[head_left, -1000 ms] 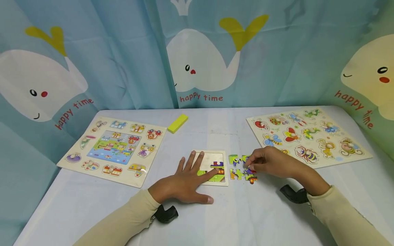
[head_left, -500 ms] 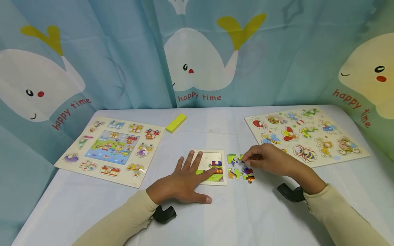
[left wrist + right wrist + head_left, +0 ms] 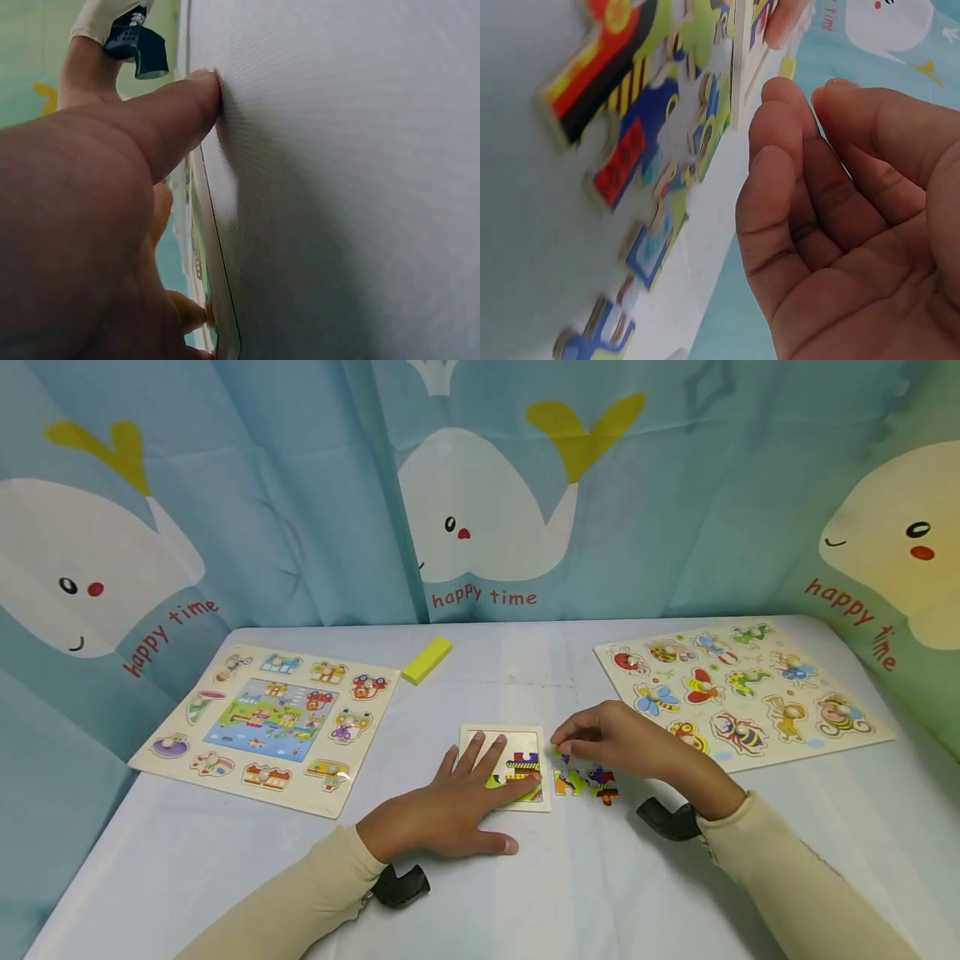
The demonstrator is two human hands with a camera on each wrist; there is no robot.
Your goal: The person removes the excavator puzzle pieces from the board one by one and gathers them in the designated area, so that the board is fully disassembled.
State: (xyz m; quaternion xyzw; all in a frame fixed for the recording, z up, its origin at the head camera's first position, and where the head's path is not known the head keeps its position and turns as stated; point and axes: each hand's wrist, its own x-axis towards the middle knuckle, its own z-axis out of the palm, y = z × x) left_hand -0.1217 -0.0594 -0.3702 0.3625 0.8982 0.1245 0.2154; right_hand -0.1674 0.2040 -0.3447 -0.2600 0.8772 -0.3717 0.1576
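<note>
My left hand (image 3: 457,802) lies with spread fingers on a small wooden puzzle board (image 3: 543,806), its thumb on the tablecloth. Part of a colourful picture is assembled inside that frame near the index finger. Just right of the board are several loose jigsaw pieces (image 3: 572,782), seen close up in the right wrist view as red, black and blue pieces (image 3: 641,139). Over the far ones hovers my right hand (image 3: 618,739), fingers bent and thumb near the index finger. A green edge shows at its fingertips; whether they pinch that piece is hidden.
A vehicle peg puzzle (image 3: 262,706) lies at the left, an insect peg puzzle (image 3: 738,693) at the right. Behind the small board is a yellow block (image 3: 427,661). A whale-print curtain (image 3: 315,485) hangs along the table's back edge.
My right hand has moved left over the loose pieces, from the right-hand ones to those beside the board. The left hand stays on the board, its fingers shifted slightly.
</note>
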